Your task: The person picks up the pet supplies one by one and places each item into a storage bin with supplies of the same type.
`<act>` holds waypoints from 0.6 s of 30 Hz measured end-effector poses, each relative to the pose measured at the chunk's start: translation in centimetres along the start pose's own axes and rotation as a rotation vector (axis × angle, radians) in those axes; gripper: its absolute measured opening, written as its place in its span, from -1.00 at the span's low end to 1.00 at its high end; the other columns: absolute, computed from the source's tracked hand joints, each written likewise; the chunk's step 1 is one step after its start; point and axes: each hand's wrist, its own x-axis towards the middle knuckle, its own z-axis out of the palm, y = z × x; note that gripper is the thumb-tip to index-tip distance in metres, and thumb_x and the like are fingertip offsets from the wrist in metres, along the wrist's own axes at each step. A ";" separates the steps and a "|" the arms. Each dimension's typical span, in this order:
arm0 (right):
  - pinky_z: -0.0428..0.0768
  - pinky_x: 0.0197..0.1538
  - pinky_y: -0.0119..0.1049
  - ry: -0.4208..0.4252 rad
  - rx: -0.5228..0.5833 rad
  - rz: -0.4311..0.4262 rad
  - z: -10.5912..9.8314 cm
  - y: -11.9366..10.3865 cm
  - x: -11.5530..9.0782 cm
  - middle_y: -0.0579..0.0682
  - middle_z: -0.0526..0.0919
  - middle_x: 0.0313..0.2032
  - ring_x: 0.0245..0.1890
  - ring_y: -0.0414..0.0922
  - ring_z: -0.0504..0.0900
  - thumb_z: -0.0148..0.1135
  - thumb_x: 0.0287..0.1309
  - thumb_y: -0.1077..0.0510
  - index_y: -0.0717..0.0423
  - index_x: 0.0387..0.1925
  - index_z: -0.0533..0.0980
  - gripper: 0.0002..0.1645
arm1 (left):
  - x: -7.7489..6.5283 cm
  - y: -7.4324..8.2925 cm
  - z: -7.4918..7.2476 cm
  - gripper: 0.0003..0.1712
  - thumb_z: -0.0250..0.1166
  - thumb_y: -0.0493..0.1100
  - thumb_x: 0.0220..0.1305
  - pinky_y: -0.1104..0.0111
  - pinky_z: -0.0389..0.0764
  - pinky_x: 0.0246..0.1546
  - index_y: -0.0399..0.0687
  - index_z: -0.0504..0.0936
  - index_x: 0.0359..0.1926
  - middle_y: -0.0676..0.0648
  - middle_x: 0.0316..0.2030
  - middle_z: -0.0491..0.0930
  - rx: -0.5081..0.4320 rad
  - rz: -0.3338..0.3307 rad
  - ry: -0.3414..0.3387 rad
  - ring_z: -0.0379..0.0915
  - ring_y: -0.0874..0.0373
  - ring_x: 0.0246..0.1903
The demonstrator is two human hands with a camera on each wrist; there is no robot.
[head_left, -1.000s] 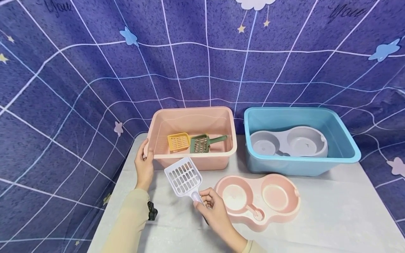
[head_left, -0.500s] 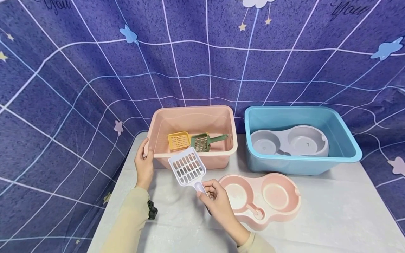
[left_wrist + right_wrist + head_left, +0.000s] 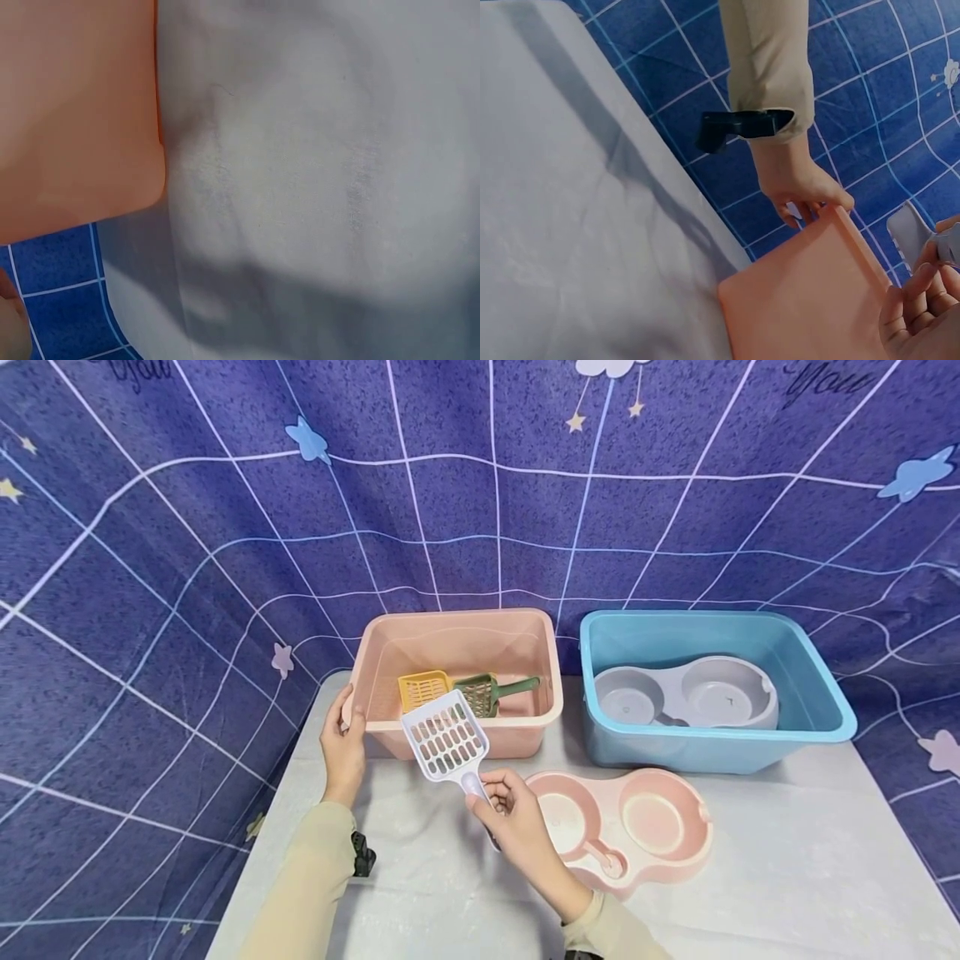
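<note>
The right hand (image 3: 513, 814) pinched the lavender scoop (image 3: 446, 737) by its handle, thumb and fingers narrow around it. The scoop's slotted head lay ahead and to the left of those fingers, overlapping the front rim of the pink tub (image 3: 465, 647) in the head view; whether it touched the rim I could not tell. The left hand (image 3: 343, 747) gripped the tub's near left corner, fingers curled at the rim. To the right of these fingers, inside the tub, lay 2 others: the yellow scoop (image 3: 407, 693) and, farther right, the green scoop (image 3: 517, 687). Just right of the right fingers, partly behind the hand, the pink double bowl (image 3: 611, 810) sat on the table (image 3: 795, 860). Beyond it stood the blue tub (image 3: 697, 752), holding the grey double bowl (image 3: 671, 689).
</note>
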 end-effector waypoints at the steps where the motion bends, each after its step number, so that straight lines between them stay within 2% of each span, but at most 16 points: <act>1: 0.42 -0.39 -0.52 -0.001 -0.004 0.000 0.0 0.0 0.1 -0.01 0.62 -0.41 -0.47 -0.26 0.46 0.34 0.17 0.28 0.31 -0.08 0.50 -0.69 | 0.0 0.0 0.0 -0.47 0.07 -0.24 0.47 0.57 0.46 0.01 -0.18 0.35 0.41 -0.16 0.39 0.30 -0.001 0.001 0.001 0.30 0.03 0.27; 7: 0.39 -0.41 -0.51 -0.006 0.013 -0.010 0.0 -0.5 0.8 -0.05 0.60 -0.43 -0.47 -0.26 0.44 0.32 0.17 0.31 0.29 -0.10 0.50 -0.73 | 0.0 0.0 0.0 -0.47 0.07 -0.22 0.48 0.59 0.49 -0.05 -0.18 0.35 0.41 -0.17 0.38 0.30 -0.008 -0.008 0.007 0.34 0.04 0.22; 14: 0.42 -0.31 -0.50 0.010 0.077 0.023 0.2 -1.5 1.3 -0.03 0.57 -0.37 -0.39 -0.22 0.45 0.31 0.17 0.35 0.30 -0.06 0.49 -0.70 | 0.0 0.1 0.1 -0.47 0.06 -0.24 0.47 0.56 0.48 0.02 -0.18 0.35 0.41 -0.15 0.40 0.28 -0.005 -0.013 0.009 0.30 0.02 0.27; 18: 0.39 -0.35 -0.51 0.011 0.060 0.024 0.2 -2.0 1.8 -0.04 0.57 -0.39 -0.43 -0.24 0.43 0.33 0.16 0.34 0.32 -0.05 0.49 -0.68 | -0.1 0.2 0.1 -0.48 0.06 -0.24 0.48 0.55 0.48 0.03 -0.19 0.35 0.41 -0.15 0.40 0.27 -0.008 -0.012 0.007 0.29 0.02 0.28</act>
